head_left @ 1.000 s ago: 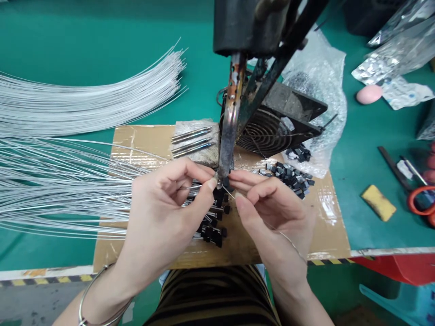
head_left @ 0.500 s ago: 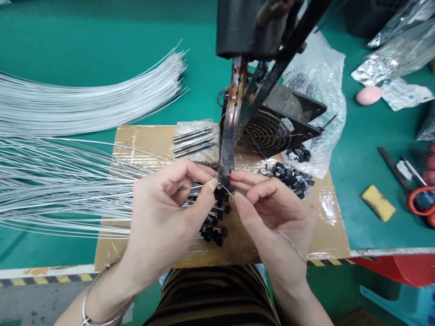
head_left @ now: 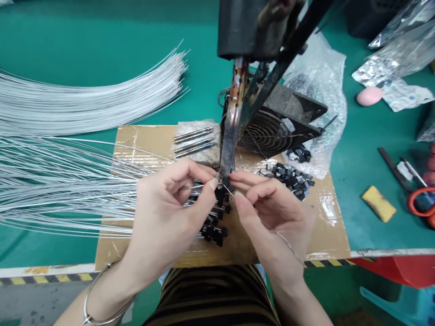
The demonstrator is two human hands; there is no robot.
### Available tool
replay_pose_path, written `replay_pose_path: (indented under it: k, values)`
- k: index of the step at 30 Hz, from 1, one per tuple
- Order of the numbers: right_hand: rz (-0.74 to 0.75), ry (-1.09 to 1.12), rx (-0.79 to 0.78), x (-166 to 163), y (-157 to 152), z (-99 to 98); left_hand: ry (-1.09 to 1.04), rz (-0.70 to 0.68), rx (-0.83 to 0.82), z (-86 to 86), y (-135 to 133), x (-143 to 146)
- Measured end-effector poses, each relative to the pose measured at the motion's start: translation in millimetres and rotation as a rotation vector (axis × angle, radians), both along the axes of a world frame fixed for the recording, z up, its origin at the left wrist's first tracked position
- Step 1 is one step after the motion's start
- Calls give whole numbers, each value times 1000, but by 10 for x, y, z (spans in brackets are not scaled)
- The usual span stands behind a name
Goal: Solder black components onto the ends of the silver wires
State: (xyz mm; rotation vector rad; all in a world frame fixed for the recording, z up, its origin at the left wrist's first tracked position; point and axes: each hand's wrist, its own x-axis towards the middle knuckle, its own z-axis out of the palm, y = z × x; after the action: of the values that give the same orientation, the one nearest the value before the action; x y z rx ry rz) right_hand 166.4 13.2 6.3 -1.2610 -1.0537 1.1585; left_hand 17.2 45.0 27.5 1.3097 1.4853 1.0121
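My left hand (head_left: 166, 217) pinches a thin white wire (head_left: 195, 186) and holds its end at the tip of a fixed soldering iron (head_left: 228, 149) that hangs down from a dark mount. My right hand (head_left: 272, 213) pinches a thin strand of solder wire (head_left: 285, 242) and points it at the same tip. Both fingertips nearly meet under the iron. Below them lie several wires with small black parts on their ends (head_left: 214, 226), on a taped cardboard sheet (head_left: 326, 217).
Two big bundles of white wires (head_left: 68, 104) spread over the green mat on the left. A black fan (head_left: 275, 124) stands behind the iron, with loose black parts (head_left: 292, 177) and bubble wrap (head_left: 319, 77) beside it. A yellow sponge (head_left: 378, 202), red scissors (head_left: 421, 199) and foil bags (head_left: 394, 59) lie right.
Almost nothing has changed: both hands keep their pinch at the iron's tip, and the view has shifted very slightly.
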Motion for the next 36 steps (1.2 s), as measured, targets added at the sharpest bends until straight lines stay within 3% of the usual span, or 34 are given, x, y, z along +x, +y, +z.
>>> replay_pose_path:
  k: [36]
  values:
    - [-11,-20,26,-20,-15,-24,-10,-8,14,4,-20,16]
